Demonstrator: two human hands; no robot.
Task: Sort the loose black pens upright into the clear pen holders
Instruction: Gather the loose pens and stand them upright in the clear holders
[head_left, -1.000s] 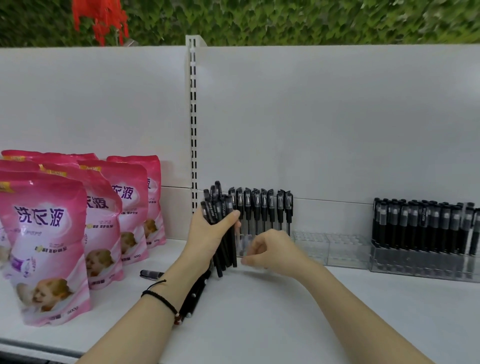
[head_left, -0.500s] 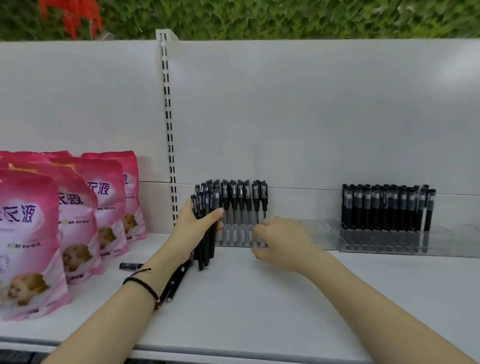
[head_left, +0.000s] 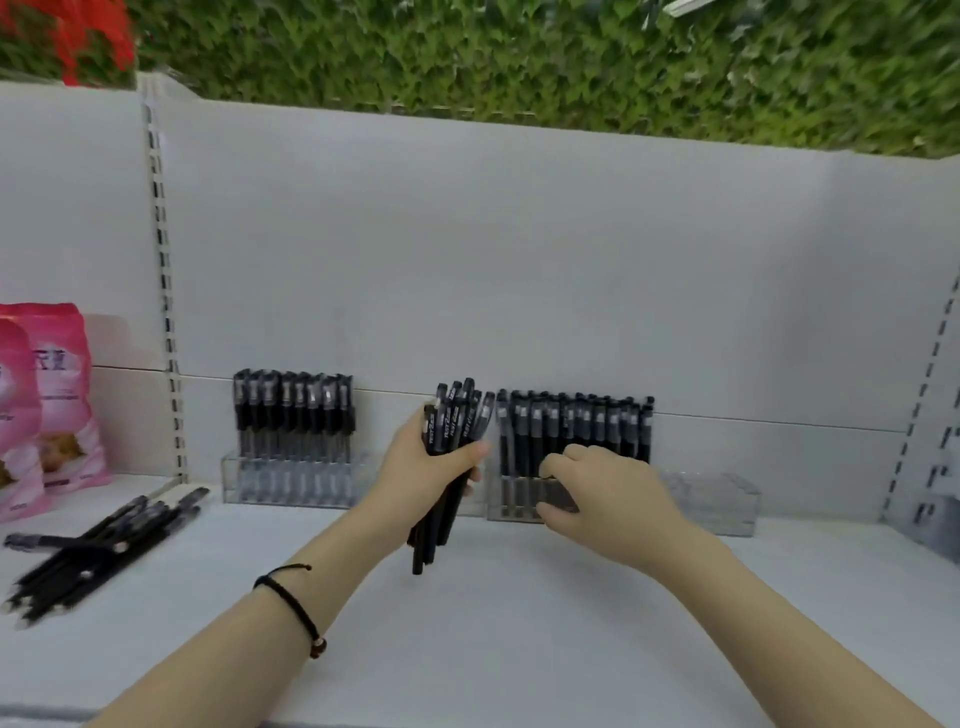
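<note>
- Our left hand (head_left: 423, 467) grips the pen bundle (head_left: 452, 431) upright, just beside the right holder (head_left: 717, 501).
- Our right hand (head_left: 608, 493): fingers curled at that holder's front; we cannot tell what they hold.
- Risk: one-handed bundle fans out, pens drop.
</note>
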